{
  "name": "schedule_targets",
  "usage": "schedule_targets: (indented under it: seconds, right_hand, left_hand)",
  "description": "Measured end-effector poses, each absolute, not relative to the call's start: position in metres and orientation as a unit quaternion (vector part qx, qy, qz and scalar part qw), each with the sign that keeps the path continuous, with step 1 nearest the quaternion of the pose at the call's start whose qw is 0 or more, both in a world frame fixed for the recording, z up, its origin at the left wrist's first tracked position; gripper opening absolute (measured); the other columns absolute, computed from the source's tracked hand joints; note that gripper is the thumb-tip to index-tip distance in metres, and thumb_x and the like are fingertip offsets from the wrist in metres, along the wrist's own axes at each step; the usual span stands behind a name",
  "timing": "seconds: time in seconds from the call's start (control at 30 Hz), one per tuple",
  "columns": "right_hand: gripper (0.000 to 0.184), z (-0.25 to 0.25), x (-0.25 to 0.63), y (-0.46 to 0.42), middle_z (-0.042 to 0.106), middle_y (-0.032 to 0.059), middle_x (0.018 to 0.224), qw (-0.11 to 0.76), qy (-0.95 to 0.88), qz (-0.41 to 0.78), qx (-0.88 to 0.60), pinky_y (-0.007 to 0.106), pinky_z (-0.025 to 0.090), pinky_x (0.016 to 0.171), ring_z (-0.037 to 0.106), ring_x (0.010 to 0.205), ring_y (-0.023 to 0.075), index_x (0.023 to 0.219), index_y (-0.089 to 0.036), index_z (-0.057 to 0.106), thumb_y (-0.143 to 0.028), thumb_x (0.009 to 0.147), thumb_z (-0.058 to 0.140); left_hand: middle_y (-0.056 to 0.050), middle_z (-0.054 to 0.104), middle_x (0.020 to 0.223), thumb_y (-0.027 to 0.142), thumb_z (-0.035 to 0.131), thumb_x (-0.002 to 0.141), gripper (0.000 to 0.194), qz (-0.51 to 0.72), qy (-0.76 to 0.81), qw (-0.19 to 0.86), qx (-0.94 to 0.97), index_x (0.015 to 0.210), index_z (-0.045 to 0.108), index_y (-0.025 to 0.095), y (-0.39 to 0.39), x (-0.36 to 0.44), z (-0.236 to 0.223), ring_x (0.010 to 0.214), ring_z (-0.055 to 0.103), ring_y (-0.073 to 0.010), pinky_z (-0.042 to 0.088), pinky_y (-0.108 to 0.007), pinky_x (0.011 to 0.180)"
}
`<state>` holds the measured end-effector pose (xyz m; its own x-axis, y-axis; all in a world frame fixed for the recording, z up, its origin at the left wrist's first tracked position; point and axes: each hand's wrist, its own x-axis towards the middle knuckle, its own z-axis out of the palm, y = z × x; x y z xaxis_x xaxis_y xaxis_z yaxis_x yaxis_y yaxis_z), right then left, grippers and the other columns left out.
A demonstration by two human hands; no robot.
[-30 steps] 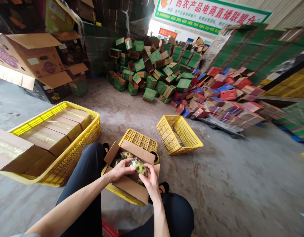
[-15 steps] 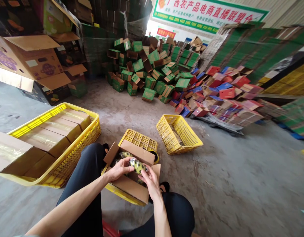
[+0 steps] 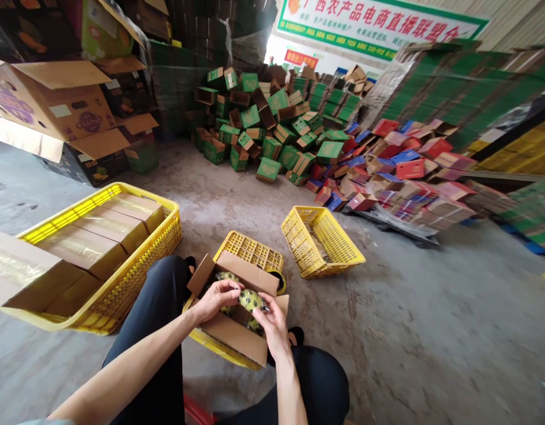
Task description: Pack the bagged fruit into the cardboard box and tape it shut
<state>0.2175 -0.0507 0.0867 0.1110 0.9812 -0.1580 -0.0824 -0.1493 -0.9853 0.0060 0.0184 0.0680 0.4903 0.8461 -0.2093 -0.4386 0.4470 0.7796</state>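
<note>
Between my hands, over an open cardboard box [image 3: 237, 339], is a plump yellow-green item with dark spots [image 3: 251, 300], wrapped in clear plastic and looking like a fruit. The fingers of my left hand [image 3: 217, 300] pinch the left end of its wrapper. My right hand [image 3: 271, 321] grips its right end, thumb on the near side. More of these wrapped items [image 3: 227, 276] lie inside the box, partly hidden by my hands. Underneath the box is a yellow plastic crate [image 3: 226, 352], between my knees.
A large yellow crate [image 3: 142, 251] at left holds several taped cardboard boxes [image 3: 89, 241]. Ahead are a yellow crate [image 3: 255, 251] and a tilted one [image 3: 343, 254]. A tape roll [image 3: 280, 282] sits by the box. Green cartons [image 3: 268, 169] and red-and-blue cartons [image 3: 409, 169] are heaped behind.
The wrapped item has shifted slightly right and down. My left fingers have slid from its body to the wrapper's end, and my right hand stays on the other end.
</note>
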Motion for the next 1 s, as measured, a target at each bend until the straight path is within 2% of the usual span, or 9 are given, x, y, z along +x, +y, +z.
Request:
schedule_targets:
  seconds: [0.13,0.23,0.33,0.4,0.5,0.6,0.73,0.87,1.0]
  right_hand:
    - [0.055,0.089,0.216,-0.05,0.076,0.0072,0.121,0.516,-0.421,0.518,-0.537,0.045,0.054,0.102,0.07,0.114,0.0306,0.122,-0.026,0.069,-0.043,0.074,0.089]
    - [0.055,0.089,0.216,-0.05,0.076,0.0067,0.12,0.523,-0.423,0.51,-0.536,0.044,0.053,0.104,0.069,0.115,0.0303,0.12,-0.026,0.068,-0.04,0.072,0.09]
    - [0.054,0.089,0.217,-0.051,0.074,0.0068,0.121,0.52,-0.433,0.5,-0.541,0.045,0.051,0.106,0.068,0.117,0.0304,0.12,-0.027,0.068,-0.038,0.072,0.089]
    - [0.053,0.088,0.217,-0.051,0.073,0.0072,0.123,0.515,-0.441,0.491,-0.547,0.045,0.051,0.107,0.067,0.118,0.0311,0.119,-0.027,0.068,-0.038,0.072,0.088]
    - [0.049,0.088,0.215,-0.052,0.07,0.0079,0.13,0.502,-0.466,0.475,-0.553,0.047,0.05,0.11,0.063,0.127,0.0336,0.116,-0.027,0.072,-0.038,0.07,0.087]
    - [0.048,0.091,0.212,-0.054,0.06,0.0075,0.149,0.493,-0.484,0.469,-0.55,0.049,0.047,0.115,0.048,0.146,0.0349,0.119,-0.03,0.073,-0.038,0.073,0.085]
    - [0.078,0.097,0.212,-0.056,0.04,0.0036,0.168,0.501,-0.439,0.507,-0.547,0.051,0.047,0.116,0.033,0.157,0.0323,0.148,-0.038,0.056,-0.039,0.076,0.087]
    - [0.087,0.098,0.211,-0.057,0.046,0.006,0.165,0.501,-0.417,0.527,-0.546,0.051,0.043,0.12,0.043,0.152,0.0312,0.155,-0.038,0.047,-0.045,0.078,0.087]
    - [0.089,0.092,0.207,-0.058,0.062,0.0115,0.149,0.506,-0.365,0.542,-0.563,0.05,0.06,0.098,0.067,0.127,0.0341,0.155,-0.035,0.047,-0.059,0.077,0.084]
  left_hand:
    - [-0.011,0.07,0.131,0.045,0.094,0.072,0.039,0.409,0.293,0.798,0.331,0.093,0.075,0.018,0.019,0.006,0.071,0.105,0.07,-0.0236,0.054,-0.037,0.097]
    - [-0.012,0.065,0.141,0.044,0.093,0.073,0.051,0.404,0.288,0.794,0.352,0.115,0.075,0.022,0.018,0.004,0.073,0.118,0.067,-0.0269,0.052,-0.039,0.102]
    - [-0.013,0.059,0.148,0.047,0.091,0.075,0.071,0.375,0.298,0.796,0.37,0.139,0.066,0.026,0.016,0.001,0.073,0.134,0.058,-0.0316,0.049,-0.045,0.109]
    - [-0.015,0.06,0.146,0.054,0.086,0.079,0.075,0.343,0.318,0.803,0.369,0.145,0.062,0.026,0.014,0.001,0.071,0.131,0.061,-0.0322,0.05,-0.049,0.11]
    - [-0.015,0.064,0.138,0.054,0.085,0.08,0.071,0.314,0.331,0.815,0.358,0.141,0.063,0.024,0.011,0.002,0.066,0.117,0.068,-0.0292,0.054,-0.048,0.104]
    - [-0.014,0.067,0.133,0.044,0.092,0.076,0.065,0.326,0.311,0.826,0.339,0.131,0.066,0.022,0.011,0.004,0.062,0.116,0.069,-0.0275,0.056,-0.042,0.099]
    - [-0.014,0.067,0.132,0.038,0.094,0.074,0.068,0.354,0.289,0.826,0.331,0.133,0.063,0.023,0.015,0.003,0.063,0.115,0.069,-0.0279,0.056,-0.041,0.097]
    - [-0.013,0.064,0.132,0.037,0.095,0.072,0.076,0.367,0.279,0.813,0.357,0.139,0.06,0.025,0.016,0.001,0.067,0.115,0.067,-0.0286,0.055,-0.044,0.098]
    - [-0.01,0.064,0.126,0.033,0.096,0.07,0.086,0.368,0.272,0.795,0.398,0.146,0.057,0.028,0.015,0.001,0.068,0.112,0.065,-0.0269,0.054,-0.041,0.097]
